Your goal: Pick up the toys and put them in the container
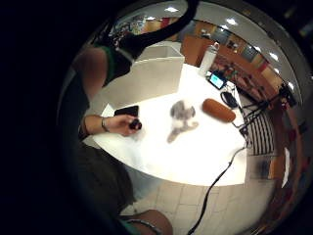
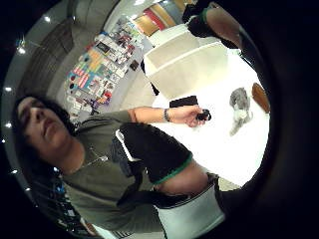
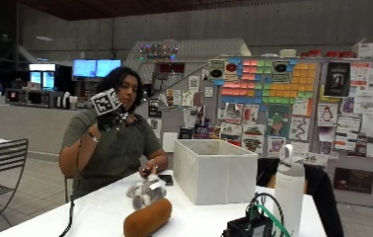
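Toys lay on the white table left of the white fabric box container — a brown log-shaped plush nearest the camera, a grey-and-white stuffed animal just behind it. Further left, the black-gloved right hand was raised at shoulder height, holding nothing; whether its fingers were curled could not be told. The bare hand held a small dark object beside the container.

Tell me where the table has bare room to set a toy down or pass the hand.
Bare table lies along the near edge, below the grey plush toy and brown toy. Crowded: between the white container, the phone and the bare hand. The gloved hand hangs raised above.
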